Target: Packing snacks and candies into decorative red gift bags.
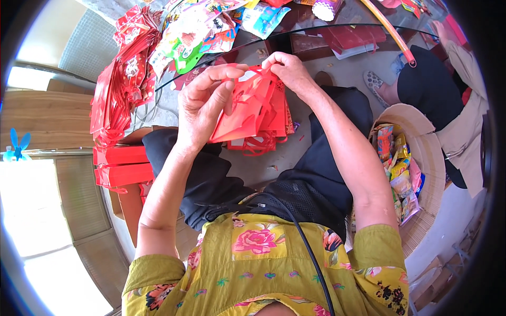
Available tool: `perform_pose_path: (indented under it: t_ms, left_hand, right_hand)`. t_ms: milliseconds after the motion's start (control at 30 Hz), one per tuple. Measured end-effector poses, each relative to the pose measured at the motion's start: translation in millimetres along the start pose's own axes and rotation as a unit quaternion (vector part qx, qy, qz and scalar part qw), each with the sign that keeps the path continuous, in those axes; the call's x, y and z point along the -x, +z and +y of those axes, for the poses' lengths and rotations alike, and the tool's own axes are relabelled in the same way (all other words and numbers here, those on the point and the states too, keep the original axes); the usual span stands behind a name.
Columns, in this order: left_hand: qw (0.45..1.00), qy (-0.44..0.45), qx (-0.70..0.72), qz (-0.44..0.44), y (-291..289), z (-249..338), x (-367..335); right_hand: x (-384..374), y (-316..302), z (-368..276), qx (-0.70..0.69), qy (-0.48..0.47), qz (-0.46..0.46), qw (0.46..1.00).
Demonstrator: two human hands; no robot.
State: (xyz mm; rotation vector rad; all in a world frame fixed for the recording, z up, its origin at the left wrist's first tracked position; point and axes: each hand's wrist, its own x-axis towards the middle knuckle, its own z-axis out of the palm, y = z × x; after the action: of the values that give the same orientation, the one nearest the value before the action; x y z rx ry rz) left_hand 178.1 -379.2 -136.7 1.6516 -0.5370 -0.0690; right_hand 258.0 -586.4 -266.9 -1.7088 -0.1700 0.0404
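Red paper bag (247, 108), flat and cut with a lacy pattern, is held up over the seated person's lap, the left hand (203, 102) gripping its left edge between thumb and fingers while the right hand (287, 71) pinches its top, apparently at the handle cord. Working well here probably means keeping the thin paper flat and the pull gentle. More red bags (261, 134) hang behind it, their number unclear. Right of the knees stands a woven basket (429, 158) of bright packets; left, stacked red bags (118, 89). Farther off, another person's dark-clad legs (427, 84) are cut off at the rim.
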Motion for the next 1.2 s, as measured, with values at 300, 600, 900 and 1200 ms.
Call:
perform_pose_path:
  t_ms: [300,600,900,1200]
  left_hand:
    - [0.992,-0.085,-0.047,0.078,-20,-25,3]
    - [0.950,-0.097,-0.296,0.029,-18,-71,0]
    - [0.919,-0.050,-0.392,-0.017,3,-83,-20]
    - [0.933,-0.036,-0.356,0.034,-9,-108,-29]
  right_hand:
    - [11,9,-9,0.012,-0.052,0.017,0.998]
    - [17,18,-16,0.096,-0.129,0.039,0.986]
    - [22,28,-20,0.085,-0.184,0.018,0.979]
    - [31,26,-20,0.171,-0.206,-0.057,0.962]
